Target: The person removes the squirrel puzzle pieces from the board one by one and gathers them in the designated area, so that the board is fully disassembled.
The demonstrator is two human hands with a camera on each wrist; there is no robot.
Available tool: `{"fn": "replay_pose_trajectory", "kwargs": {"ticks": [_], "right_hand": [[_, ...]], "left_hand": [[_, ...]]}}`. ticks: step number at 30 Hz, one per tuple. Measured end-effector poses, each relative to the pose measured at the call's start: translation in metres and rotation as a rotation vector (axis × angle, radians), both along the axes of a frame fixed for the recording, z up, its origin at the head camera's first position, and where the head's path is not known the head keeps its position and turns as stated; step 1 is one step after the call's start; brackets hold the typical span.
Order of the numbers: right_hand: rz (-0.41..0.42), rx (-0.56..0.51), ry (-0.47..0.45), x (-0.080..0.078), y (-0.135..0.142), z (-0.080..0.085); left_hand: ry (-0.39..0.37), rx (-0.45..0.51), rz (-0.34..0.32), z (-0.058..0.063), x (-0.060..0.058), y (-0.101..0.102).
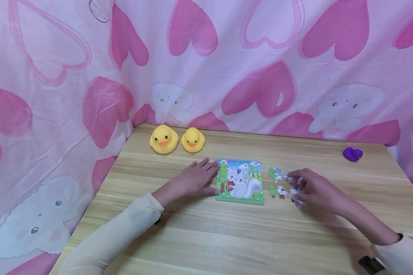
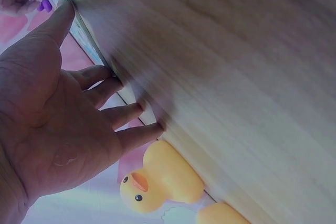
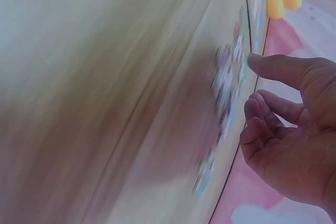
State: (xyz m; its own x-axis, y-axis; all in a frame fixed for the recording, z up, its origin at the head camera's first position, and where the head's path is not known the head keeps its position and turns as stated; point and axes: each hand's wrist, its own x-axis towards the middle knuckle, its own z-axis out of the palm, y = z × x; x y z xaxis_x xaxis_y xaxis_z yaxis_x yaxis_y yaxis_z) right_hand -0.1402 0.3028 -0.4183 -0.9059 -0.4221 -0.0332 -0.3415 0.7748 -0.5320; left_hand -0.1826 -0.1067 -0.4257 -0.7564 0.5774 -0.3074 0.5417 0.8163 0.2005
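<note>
A square picture puzzle of a grey squirrel with trees lies flat on the wooden table. At its left edge rests my left hand, with the thumb near the lower corner and the fingers extended by the upper one. To the puzzle's right lie several loose puzzle pieces, spread in a small group. Over the right part of that group hovers my right hand, hiding some pieces. In the right wrist view its thumb and bent fingers are apart, with nothing between them, beside the blurred pieces.
Two yellow rubber ducks, a larger one and a smaller one, stand at the table's back left. A small purple duck sits at the back right. Behind the table hangs a pink heart-patterned curtain.
</note>
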Motion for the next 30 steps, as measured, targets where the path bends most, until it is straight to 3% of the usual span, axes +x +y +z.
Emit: {"fn": "replay_pose_trajectory", "kwargs": {"ticks": [6,13,16,22,30], "right_hand": [[-0.028,-0.056,-0.089,-0.01,-0.041,-0.001],[0.012,-0.1,-0.065,-0.018,-0.08,-0.01],[0.004,-0.058,-0.082,-0.019,-0.092,-0.009],[-0.037,0.044,-0.071,-0.019,-0.104,-0.01],[-0.058,0.037,-0.054,-0.021,-0.107,-0.014]], "left_hand": [[-0.011,-0.005,0.008,0.0,0.0,0.0],[-0.001,-0.005,0.004,-0.001,0.001,-0.002],[0.003,-0.007,-0.001,-0.001,0.002,-0.001],[0.018,-0.01,-0.011,0.0,0.0,0.001],[0.013,-0.01,-0.001,0.0,-0.001,0.0]]}}
